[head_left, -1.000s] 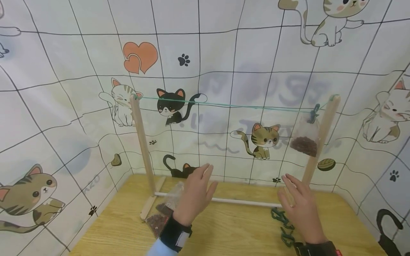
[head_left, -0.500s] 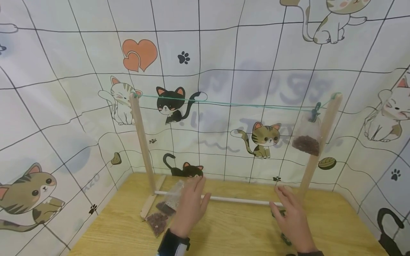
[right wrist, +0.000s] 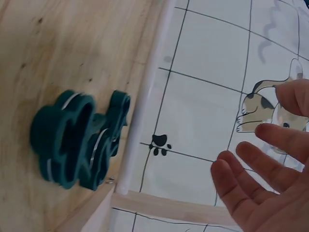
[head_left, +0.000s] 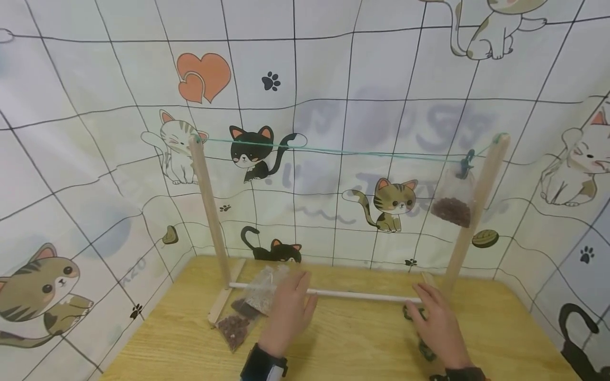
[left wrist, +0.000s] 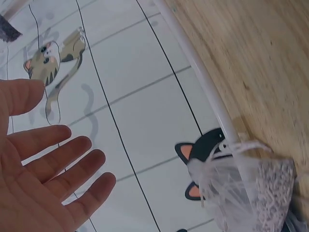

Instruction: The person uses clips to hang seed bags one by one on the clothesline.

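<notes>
My left hand (head_left: pixel 288 312) hovers over the table with fingers extended and holds nothing. Just left of it lie clear bags: one with whitish grains (left wrist: pixel 274 193), one with dark contents (head_left: pixel 244 308), and one with reddish-brown pieces (head_left: pixel 233 330). Over the table's right side is my right hand (head_left: pixel 439 328), also holding nothing, its fingers loosely extended. Partly hidden beneath it in the head view are green clothespins (right wrist: pixel 63 140), which the right wrist view shows beside the white rod. A bag of reddish-brown pieces (head_left: pixel 451 209) hangs from the green string by a clothespin (head_left: pixel 466 165).
A wooden frame stands on the table (head_left: pixel 352 344), with a left post (head_left: pixel 209 211) and a right post (head_left: pixel 478 206). Green string (head_left: pixel 333 151) joins their tops, and a white rod (head_left: pixel 352 295) runs low between them. A cat-print sheet (head_left: pixel 324 69) forms the backdrop.
Both hands have lowered toward the table, the right one also shifting slightly left. More of the bags at left now shows. The hanging bag stays on the string.
</notes>
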Action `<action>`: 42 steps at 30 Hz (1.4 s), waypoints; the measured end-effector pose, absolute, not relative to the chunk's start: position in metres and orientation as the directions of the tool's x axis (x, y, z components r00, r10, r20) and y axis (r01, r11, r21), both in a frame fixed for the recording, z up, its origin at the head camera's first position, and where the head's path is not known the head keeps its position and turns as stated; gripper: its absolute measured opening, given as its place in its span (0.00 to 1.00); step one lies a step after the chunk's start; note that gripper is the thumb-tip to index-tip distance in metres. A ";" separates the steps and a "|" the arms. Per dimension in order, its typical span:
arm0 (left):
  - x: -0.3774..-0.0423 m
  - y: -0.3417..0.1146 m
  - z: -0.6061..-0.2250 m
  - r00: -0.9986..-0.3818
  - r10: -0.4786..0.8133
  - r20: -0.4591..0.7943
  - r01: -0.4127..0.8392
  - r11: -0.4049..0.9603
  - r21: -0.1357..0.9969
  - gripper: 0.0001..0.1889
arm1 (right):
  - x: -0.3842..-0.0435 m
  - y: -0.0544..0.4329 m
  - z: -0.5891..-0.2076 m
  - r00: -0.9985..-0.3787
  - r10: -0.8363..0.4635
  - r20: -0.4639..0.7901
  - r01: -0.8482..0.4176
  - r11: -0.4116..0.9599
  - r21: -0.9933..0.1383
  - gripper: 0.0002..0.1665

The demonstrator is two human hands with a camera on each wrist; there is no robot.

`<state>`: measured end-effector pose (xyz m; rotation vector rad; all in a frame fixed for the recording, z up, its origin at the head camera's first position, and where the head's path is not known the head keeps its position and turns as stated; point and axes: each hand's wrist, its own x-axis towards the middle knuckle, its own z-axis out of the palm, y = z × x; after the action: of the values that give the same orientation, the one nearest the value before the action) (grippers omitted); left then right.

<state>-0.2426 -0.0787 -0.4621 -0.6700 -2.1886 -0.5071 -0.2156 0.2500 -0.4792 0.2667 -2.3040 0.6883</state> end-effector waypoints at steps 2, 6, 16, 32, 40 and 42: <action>-0.241 -0.072 -0.463 -0.562 0.321 0.763 0.600 0.792 0.109 0.26 | -0.217 0.254 -0.481 -0.772 0.017 0.635 -0.325 0.848 -0.418 0.28; -0.235 -0.057 -0.464 -0.577 0.377 0.725 0.611 0.787 0.077 0.27 | -0.219 0.262 -0.481 -0.853 0.021 0.521 -0.250 0.861 -0.444 0.28; -0.217 -0.026 -0.471 -0.589 0.491 0.641 0.675 0.736 0.056 0.24 | -0.224 0.279 -0.480 -0.975 -0.014 0.223 -0.114 0.890 -0.442 0.19; -0.202 -0.009 -0.482 -0.609 0.564 0.558 0.683 0.730 0.006 0.24 | -0.220 0.276 -0.493 -0.995 -0.008 -0.095 0.038 0.883 -0.468 0.13; -0.202 -0.010 -0.482 -0.620 0.566 0.544 0.680 0.733 0.012 0.25 | -0.221 0.278 -0.497 -0.994 -0.016 -0.105 0.034 0.889 -0.456 0.11; -0.203 -0.011 -0.482 -0.620 0.559 0.550 0.684 0.729 0.031 0.25 | -0.221 0.278 -0.495 -0.996 -0.015 -0.087 0.029 0.880 -0.474 0.12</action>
<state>-0.2027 -0.0108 -0.4824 -0.9427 -2.4142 -0.3231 -0.2211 0.2780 -0.4952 -0.0119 -3.1314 0.7923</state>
